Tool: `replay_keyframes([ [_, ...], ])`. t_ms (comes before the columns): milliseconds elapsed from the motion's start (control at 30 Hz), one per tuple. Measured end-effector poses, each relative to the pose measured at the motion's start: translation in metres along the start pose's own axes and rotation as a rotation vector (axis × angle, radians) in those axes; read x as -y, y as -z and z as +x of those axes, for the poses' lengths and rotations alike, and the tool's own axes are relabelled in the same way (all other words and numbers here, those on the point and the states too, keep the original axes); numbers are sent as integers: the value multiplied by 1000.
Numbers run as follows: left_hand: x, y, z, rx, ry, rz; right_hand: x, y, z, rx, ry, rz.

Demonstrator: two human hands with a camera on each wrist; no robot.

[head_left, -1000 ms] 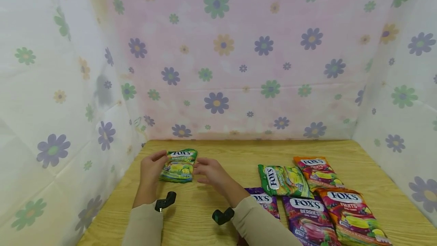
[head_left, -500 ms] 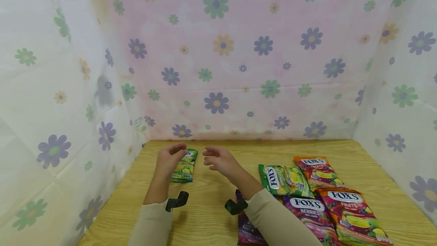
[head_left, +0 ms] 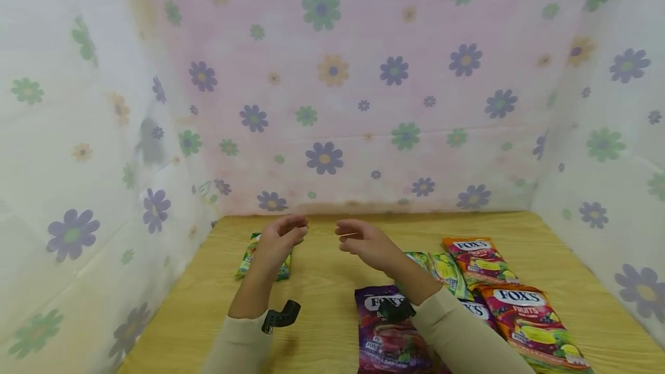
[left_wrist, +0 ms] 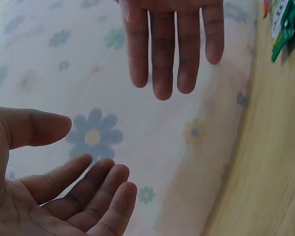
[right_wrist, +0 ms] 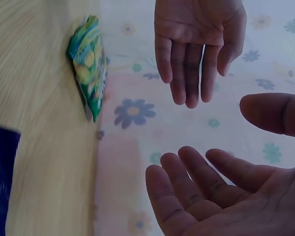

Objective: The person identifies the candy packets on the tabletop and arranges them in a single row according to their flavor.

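Both hands are raised above the table, palms facing each other with a gap between them and nothing held. My left hand [head_left: 275, 244] has its fingers loosely extended and partly hides a green Fox's candy bag [head_left: 248, 257] lying at the table's left. Opposite it, my right hand [head_left: 371, 244] also has relaxed fingers, its forearm crossing over part of another green candy bag [head_left: 448, 273]. Below that wrist lies a purple Berries candy bag [head_left: 381, 336]. The right wrist view shows the left-side green bag [right_wrist: 88, 64] flat on the wood, apart from both hands.
On the right lie two red-orange Fruits candy bags [head_left: 530, 319] and a second purple bag [head_left: 478, 309], mostly covered by the right sleeve. Flowered cloth walls [head_left: 332, 103] enclose the wooden table [head_left: 322, 293] at the back and sides.
Both hands have moved right and away from the left green bag, which they flanked a second ago. The right forearm now uncovers more of the nearer purple bag. The head view has shifted slightly.
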State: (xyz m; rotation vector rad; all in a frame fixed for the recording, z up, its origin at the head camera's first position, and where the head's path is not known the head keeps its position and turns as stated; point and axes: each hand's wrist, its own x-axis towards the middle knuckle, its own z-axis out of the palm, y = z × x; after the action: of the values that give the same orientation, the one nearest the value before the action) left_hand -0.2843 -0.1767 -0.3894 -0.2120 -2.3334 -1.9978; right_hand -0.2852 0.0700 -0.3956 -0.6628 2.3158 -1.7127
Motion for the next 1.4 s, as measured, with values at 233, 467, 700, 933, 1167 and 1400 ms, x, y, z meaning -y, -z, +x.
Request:
replay_keyframes([
  [233,-4,-34,-4,117,-15,-49,0,39,-30,-45,31,-138],
  [467,-2,-56,-7,245,20,-147,-4,76,-65,-71,30,-249],
  [700,-6,-74,-11,299,-14,-83,-5,104,-78,-75,32,-410],
  [933,-2,-93,-23,362,7,-48,-5,116,-81,-106,-33,-499],
  [1167,6,-108,-33,408,51,-44,-10,128,-84,-101,-47,-489],
  [1400,9,-117,-46,429,119,-87,-19,134,-84,-99,-49,-444],
])
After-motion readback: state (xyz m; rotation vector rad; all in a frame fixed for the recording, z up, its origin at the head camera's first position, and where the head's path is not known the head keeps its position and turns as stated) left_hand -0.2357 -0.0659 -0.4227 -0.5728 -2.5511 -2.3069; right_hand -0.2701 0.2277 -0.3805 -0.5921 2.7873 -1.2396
